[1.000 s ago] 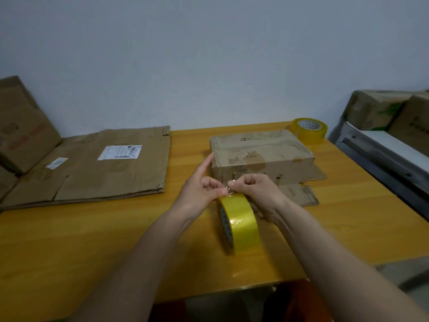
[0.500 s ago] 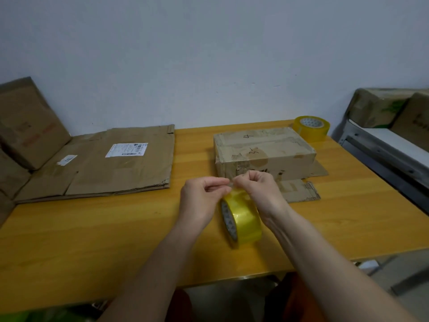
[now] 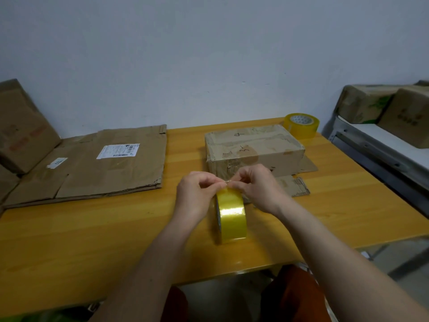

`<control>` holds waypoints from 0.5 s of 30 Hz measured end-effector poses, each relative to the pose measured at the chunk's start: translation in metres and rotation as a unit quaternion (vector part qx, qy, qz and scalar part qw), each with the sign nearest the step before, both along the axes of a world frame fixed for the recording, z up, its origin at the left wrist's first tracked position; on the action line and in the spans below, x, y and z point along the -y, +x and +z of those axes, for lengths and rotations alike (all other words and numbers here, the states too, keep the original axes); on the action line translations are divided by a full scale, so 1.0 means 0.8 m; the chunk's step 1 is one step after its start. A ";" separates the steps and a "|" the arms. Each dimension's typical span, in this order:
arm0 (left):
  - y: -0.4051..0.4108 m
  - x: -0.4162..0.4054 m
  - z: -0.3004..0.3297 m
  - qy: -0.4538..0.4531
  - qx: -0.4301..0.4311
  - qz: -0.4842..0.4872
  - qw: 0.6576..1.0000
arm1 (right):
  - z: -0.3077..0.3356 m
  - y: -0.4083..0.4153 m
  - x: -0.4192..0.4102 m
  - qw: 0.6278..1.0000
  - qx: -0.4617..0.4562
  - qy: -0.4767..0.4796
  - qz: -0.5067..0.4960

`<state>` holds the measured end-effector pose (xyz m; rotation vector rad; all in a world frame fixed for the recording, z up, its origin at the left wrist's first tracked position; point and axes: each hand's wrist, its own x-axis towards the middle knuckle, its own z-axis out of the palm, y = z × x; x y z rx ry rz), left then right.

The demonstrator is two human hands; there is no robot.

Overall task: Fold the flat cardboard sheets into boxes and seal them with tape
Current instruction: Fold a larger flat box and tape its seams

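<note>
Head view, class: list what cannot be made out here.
- Tape roll: its loose end, hidden by the hands, left and right.
- Label on flat cardboard: print too small.
- Leaning box: cut by the left edge.

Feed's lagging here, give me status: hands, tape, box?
Both hands, left and right, pinching the tape end atop the upright tape roll. Folded box just behind, untouched. Nothing in the way.
</note>
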<state>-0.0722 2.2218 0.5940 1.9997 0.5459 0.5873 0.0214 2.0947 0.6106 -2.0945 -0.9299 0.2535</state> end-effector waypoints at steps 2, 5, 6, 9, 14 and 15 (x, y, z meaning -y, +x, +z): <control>0.001 0.001 0.000 -0.113 0.013 0.003 0.993 | 0.001 -0.002 0.000 1.000 -0.006 -0.002 -0.011; 0.011 0.008 0.001 -0.195 0.025 0.044 0.979 | 0.007 -0.011 0.010 0.998 -0.050 0.023 -0.033; 0.018 0.012 0.003 -0.202 0.028 0.055 0.977 | 0.008 -0.012 0.017 0.997 -0.059 0.000 -0.042; 0.046 0.036 0.013 -0.198 0.055 0.058 0.977 | 0.019 -0.010 0.044 0.988 -0.108 -0.070 -0.089; 0.094 0.108 0.010 -0.188 0.081 0.042 0.978 | 0.033 0.004 0.099 0.969 -0.001 -0.168 -0.183; 0.103 0.120 0.006 -0.189 0.078 0.046 0.978 | 0.031 0.005 0.105 0.965 0.039 -0.180 -0.187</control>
